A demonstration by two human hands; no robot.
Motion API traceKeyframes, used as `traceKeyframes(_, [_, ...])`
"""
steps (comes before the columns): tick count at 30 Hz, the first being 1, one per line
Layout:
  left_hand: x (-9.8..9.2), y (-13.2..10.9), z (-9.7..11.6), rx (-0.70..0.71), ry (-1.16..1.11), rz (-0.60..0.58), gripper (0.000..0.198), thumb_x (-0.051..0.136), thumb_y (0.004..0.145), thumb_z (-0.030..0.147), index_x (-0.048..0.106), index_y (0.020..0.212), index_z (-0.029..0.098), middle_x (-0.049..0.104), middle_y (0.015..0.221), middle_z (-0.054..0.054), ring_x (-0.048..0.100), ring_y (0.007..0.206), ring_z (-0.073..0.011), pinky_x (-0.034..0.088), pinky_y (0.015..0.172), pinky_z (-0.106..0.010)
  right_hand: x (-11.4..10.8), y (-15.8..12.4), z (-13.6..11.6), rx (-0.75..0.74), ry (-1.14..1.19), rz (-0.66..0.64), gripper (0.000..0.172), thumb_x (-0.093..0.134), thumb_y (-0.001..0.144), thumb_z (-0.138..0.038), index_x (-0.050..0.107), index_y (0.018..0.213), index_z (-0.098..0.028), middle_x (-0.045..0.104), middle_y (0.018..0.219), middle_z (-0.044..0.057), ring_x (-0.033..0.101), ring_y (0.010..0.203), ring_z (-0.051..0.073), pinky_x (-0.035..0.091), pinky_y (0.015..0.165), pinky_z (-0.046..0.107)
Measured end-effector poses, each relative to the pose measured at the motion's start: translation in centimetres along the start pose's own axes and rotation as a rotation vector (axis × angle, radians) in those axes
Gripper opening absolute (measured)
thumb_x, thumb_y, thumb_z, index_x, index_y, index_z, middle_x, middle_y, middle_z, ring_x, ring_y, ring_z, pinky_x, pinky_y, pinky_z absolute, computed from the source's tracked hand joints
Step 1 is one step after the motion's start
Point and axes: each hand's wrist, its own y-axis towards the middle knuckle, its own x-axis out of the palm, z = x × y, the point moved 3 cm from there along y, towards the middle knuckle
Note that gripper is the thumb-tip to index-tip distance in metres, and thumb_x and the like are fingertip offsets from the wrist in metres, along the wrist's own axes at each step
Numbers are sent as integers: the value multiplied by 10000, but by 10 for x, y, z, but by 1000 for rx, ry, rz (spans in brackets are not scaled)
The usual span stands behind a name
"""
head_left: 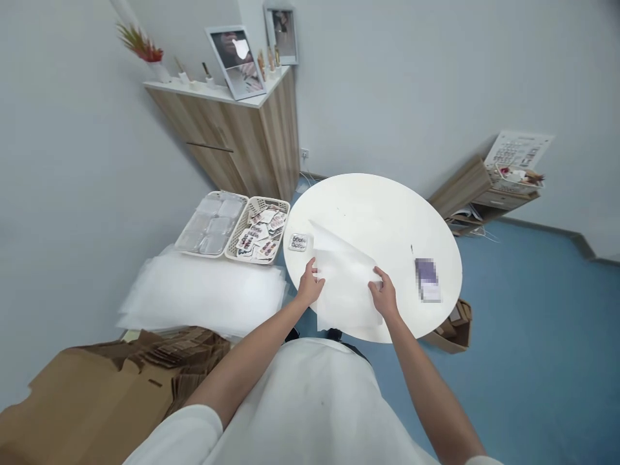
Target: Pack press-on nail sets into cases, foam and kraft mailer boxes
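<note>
A thin, translucent white sheet [345, 284] hangs between my two hands over the near side of the round white table [372, 200]. My left hand [310, 282] pinches its left edge. On the opposite edge, my right hand [383, 294] is closed with thumb and fingers gripping it. The sheet's upper part folds over toward the right, and its lower end drops past the table's front edge. Just beyond my left hand lies a small clear pack [298, 243] with dark rows inside. A purple and white item, pixelated, [427, 279] lies right of my right hand.
To the left stand a basket of clear plastic boxes [213, 223] and a basket of printed cards [261, 230]. Nearer are stacked translucent sheets [203, 290] and brown cardboard [97, 400]. A wooden cabinet [227, 135] stands behind; a cardboard box [453, 329] sits below the table's right.
</note>
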Motion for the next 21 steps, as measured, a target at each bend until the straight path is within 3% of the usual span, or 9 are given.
traceKeyframes(3, [27, 8, 11, 98, 151, -75, 406, 515, 715, 105, 531, 1111, 195, 581, 1012, -47, 548, 684, -104, 464, 751, -283, -14, -5, 32, 54, -22, -37, 509, 443, 746, -274, 392, 1247, -199, 484, 1221, 95, 545, 861, 176, 462, 777, 353])
traceKeyframes(5, [44, 12, 15, 130, 232, -102, 308, 505, 726, 110, 585, 1015, 182, 596, 1000, -50, 565, 767, -138, 460, 789, -306, -19, -6, 50, 56, -48, -70, 529, 444, 744, -257, 363, 1264, -201, 472, 1217, 96, 545, 857, 175, 462, 786, 355])
traceKeyframes(10, [75, 21, 13, 150, 361, -146, 380, 523, 709, 104, 543, 1083, 170, 560, 1094, -67, 549, 946, -184, 436, 866, -332, -23, -5, 88, 62, -185, -207, 582, 460, 736, -230, 309, 1297, -214, 466, 1193, 80, 518, 950, 198, 429, 856, 372])
traceKeyframes(15, [91, 20, 3, 91, 463, -189, 455, 538, 697, 116, 487, 1148, 142, 525, 1107, -87, 509, 1016, -207, 410, 900, -336, -21, -2, 112, 55, -389, -324, 588, 458, 732, -186, 316, 1302, -197, 453, 1224, 89, 406, 1124, 253, 362, 914, 389])
traceKeyframes(21, [102, 16, -1, 56, 530, -210, 491, 509, 704, 112, 449, 1188, 175, 454, 1169, -86, 500, 1022, -202, 427, 874, -331, -22, 0, 119, -49, -467, -271, 526, 449, 755, -218, 363, 1274, -213, 417, 1260, 121, 398, 1114, 290, 367, 864, 429])
